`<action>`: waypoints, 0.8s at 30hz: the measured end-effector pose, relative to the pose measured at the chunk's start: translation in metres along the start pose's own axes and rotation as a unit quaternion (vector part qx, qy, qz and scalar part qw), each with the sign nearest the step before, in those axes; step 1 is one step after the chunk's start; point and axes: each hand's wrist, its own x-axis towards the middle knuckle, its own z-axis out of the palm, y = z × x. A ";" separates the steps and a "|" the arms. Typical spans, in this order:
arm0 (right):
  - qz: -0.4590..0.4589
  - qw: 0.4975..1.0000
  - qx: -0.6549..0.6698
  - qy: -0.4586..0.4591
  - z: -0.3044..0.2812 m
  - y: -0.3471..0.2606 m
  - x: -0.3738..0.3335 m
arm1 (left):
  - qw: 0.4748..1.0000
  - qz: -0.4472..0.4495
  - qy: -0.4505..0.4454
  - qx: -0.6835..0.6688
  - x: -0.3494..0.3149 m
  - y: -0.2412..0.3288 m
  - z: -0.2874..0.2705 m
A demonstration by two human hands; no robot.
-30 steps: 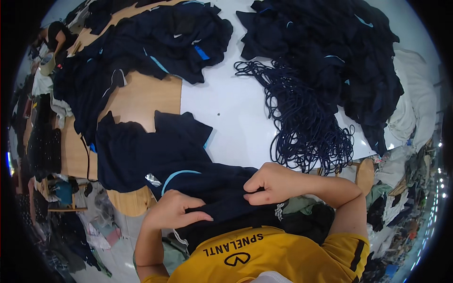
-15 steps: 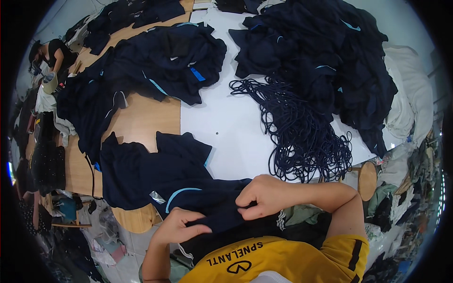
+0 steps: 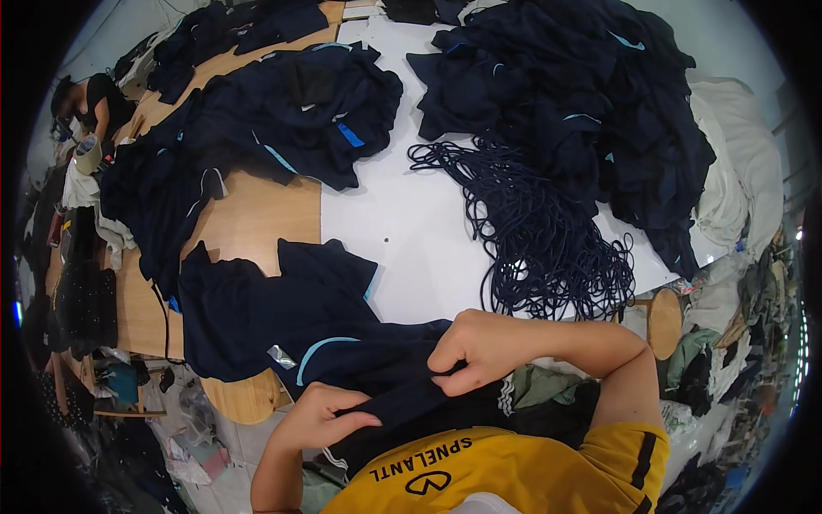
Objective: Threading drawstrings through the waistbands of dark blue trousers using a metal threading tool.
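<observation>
A navy garment (image 3: 240, 321) with light blue curved trim and a small shiny tag (image 3: 281, 356) hangs over the near table edge toward my lap. My left hand (image 3: 318, 417) pinches the near hem between thumb and fingers. To its right, my right hand (image 3: 484, 351) grips the same cloth, fingers curled and thumb pressed down. A flat strip of navy fabric (image 3: 396, 403) stretches between the two hands. Whatever lies inside the folds under my fingers is hidden.
A tangled heap of navy cords (image 3: 548, 248) lies on the white board (image 3: 411, 274). Piles of navy garments (image 3: 556, 86) sit at the far right and far left (image 3: 291, 103). Wooden stools (image 3: 244, 397) stand by the near edge. Another person (image 3: 94, 107) works at far left.
The strip of fabric between my hands now lies flatter and shows more plainly. My hands have hardly moved; the whole view has shifted slightly.
</observation>
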 end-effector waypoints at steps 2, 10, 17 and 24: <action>-0.030 0.999 0.040 -0.004 -0.001 -0.003 -0.002 | 0.999 0.013 -0.008 -0.029 -0.001 0.000 -0.002; -0.067 0.997 -0.039 0.010 0.001 0.000 -0.005 | 0.998 -0.011 -0.059 0.031 0.006 -0.004 -0.003; -0.061 0.986 -0.149 0.039 0.003 -0.003 0.002 | 0.980 0.102 0.092 0.143 0.031 -0.007 0.036; 0.048 0.986 -0.027 0.157 0.042 0.008 0.020 | 0.922 0.141 0.173 0.317 0.040 -0.012 0.043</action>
